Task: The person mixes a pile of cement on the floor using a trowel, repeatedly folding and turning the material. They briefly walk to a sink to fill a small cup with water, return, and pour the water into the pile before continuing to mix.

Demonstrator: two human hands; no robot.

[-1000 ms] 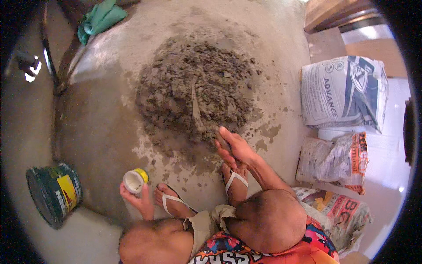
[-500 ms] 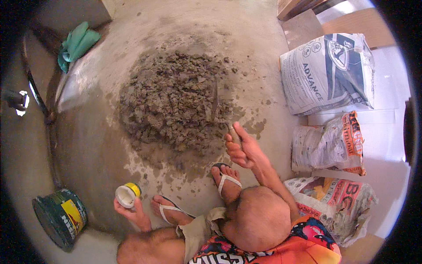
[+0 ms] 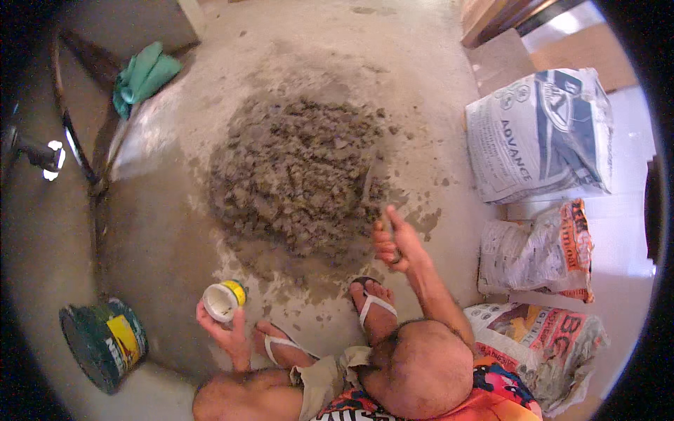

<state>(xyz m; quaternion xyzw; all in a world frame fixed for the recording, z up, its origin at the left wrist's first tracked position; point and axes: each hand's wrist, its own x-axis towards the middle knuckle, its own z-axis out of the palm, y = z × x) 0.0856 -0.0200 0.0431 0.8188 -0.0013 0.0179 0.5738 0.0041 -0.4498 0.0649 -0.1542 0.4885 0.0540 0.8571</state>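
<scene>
On the floor in front of me lies a broad heap of wet grey mortar (image 3: pixel 298 168), lumpy on top with a damp edge. My right hand (image 3: pixel 400 242) is closed around the handle of a trowel; its blade (image 3: pixel 366 186), smeared with mortar, rests at the heap's right side. My left hand (image 3: pixel 228 337) grips a small white tub (image 3: pixel 222 303) with a yellow and green label. The tub is tilted with its mouth toward me, beside my left foot and short of the heap's near edge. Its inside looks pale; any contents cannot be made out.
At the right stand a large grey-white cement bag (image 3: pixel 537 137), a crumpled orange-edged bag (image 3: pixel 533 256) and an opened red-and-white adhesive bag (image 3: pixel 537 344). A dark green bucket (image 3: pixel 105 344) is at lower left. Green cloth (image 3: pixel 145 77) hangs by a dark pipe (image 3: pixel 74 144) at the left wall.
The whole view has shifted, so most things sit further right and lower. My left hand has brought the tub a little forward, toward the heap. The trowel stays at the heap's right side.
</scene>
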